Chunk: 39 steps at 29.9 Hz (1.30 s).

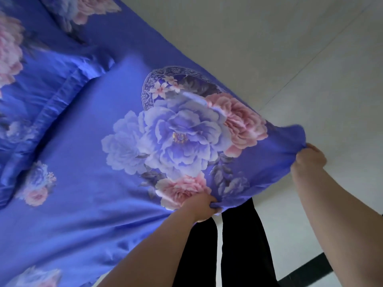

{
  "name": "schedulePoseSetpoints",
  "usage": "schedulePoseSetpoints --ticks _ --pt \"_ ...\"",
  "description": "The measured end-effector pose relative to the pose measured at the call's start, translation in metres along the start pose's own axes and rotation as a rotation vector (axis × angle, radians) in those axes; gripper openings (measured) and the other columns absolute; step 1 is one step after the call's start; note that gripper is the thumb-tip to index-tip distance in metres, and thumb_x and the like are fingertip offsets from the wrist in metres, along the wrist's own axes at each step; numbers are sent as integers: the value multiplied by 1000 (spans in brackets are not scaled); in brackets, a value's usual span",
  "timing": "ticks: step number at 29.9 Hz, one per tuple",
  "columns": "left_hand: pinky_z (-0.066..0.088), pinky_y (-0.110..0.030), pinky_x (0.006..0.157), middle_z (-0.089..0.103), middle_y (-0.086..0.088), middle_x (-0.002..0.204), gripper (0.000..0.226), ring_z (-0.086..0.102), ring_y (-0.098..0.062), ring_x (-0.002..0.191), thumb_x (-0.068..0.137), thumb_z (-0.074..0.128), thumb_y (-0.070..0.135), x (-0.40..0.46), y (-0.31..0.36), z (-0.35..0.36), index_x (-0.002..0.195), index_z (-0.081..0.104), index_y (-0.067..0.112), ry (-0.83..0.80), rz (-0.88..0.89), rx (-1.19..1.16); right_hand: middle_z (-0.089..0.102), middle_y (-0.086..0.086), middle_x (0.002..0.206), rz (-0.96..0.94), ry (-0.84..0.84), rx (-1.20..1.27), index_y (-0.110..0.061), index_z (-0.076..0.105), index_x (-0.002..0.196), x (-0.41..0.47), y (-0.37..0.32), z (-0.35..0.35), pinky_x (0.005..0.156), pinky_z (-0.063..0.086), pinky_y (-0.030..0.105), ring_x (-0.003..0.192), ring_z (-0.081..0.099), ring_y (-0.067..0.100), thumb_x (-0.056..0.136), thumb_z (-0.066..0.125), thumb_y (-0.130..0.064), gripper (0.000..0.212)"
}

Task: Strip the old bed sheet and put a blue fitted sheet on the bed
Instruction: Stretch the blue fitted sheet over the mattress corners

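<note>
A blue bed sheet (99, 158) printed with large pink and lilac flowers covers the bed and fills the left and middle of the view. My left hand (202, 207) grips the sheet's near edge with curled fingers. My right hand (308, 157) pinches the sheet's corner farther right, lifted off the bed so the cloth stretches between both hands. The mattress below is hidden by the sheet.
A matching blue floral pillow (39, 96) lies at the left on the bed. A second pillow (78, 11) shows at the top left. Pale tiled floor (290, 59) runs along the bed's right side. My legs in black trousers (242, 245) stand below the sheet corner.
</note>
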<state>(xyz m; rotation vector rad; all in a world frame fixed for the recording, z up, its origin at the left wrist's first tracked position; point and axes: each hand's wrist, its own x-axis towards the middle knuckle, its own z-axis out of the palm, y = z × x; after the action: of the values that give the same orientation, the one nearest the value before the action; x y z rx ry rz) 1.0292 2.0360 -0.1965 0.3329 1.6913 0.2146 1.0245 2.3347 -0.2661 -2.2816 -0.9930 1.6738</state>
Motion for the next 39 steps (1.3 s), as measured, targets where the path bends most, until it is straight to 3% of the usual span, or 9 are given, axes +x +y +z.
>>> schedulePoseSetpoints --ticks 4,7,10,14,19,21,26,31,39 --pt "36 -29 68 63 -16 95 23 59 -30 92 94 50 31 1 -7 4 75 54 19 17 -5 -87 51 7 121 -83 120 -308 -16 53 128 -5 6 12 85 42 22 116 53 25 93 44 -13 36" --pt "37 -26 64 60 -9 76 28 58 -24 82 95 50 30 2 -10 13 70 52 17 23 -30 -167 33 12 146 -529 123 -878 -21 39 142 -46 15 21 105 36 42 130 41 32 87 54 -8 59" --pt "38 -25 66 68 -12 92 22 58 -23 85 94 50 24 2 -8 27 90 65 9 4 -53 -183 45 18 140 -1353 -290 -907 -13 51 133 -98 46 41 105 33 41 128 41 34 81 61 -11 52" --pt "43 -28 90 66 -6 114 25 58 -22 109 91 51 28 1 -13 33 105 67 14 9 -56 -201 50 5 140 -1872 -933 -1127 -21 61 124 -143 118 44 109 31 46 130 44 27 87 56 -20 37" --pt "34 -31 97 66 5 110 30 53 -19 113 85 56 39 -13 -37 47 112 62 28 281 -43 10 62 3 118 -1569 -1087 -1990 -19 71 96 -114 149 1 91 42 39 115 54 26 76 60 -50 38" --pt "28 -28 98 63 10 113 40 54 -17 114 77 65 43 -25 -52 56 115 62 31 565 -27 105 67 6 105 -1380 -971 -2283 -18 70 97 -119 153 -12 85 47 37 101 62 28 78 60 -29 25" --pt "34 -36 93 60 -2 119 64 58 -26 101 55 85 35 -54 -117 83 114 62 23 960 -248 73 58 -3 61 -1486 -1094 -1988 -23 64 68 -163 176 -4 40 39 22 52 60 19 39 82 -15 35" --pt "33 -50 105 44 -9 140 102 40 -29 127 51 89 36 -95 -198 125 138 39 19 970 -542 -32 60 9 109 -1428 -1375 -1810 -16 57 118 -229 224 23 70 44 39 98 57 32 86 49 -9 33" --pt "4 -45 117 -4 -1 160 94 -2 -22 147 88 61 38 -173 -328 219 151 -8 25 772 -913 -205 53 2 124 -1423 -1468 -1860 -21 46 131 -317 341 2 87 40 36 115 48 26 96 39 -14 36"
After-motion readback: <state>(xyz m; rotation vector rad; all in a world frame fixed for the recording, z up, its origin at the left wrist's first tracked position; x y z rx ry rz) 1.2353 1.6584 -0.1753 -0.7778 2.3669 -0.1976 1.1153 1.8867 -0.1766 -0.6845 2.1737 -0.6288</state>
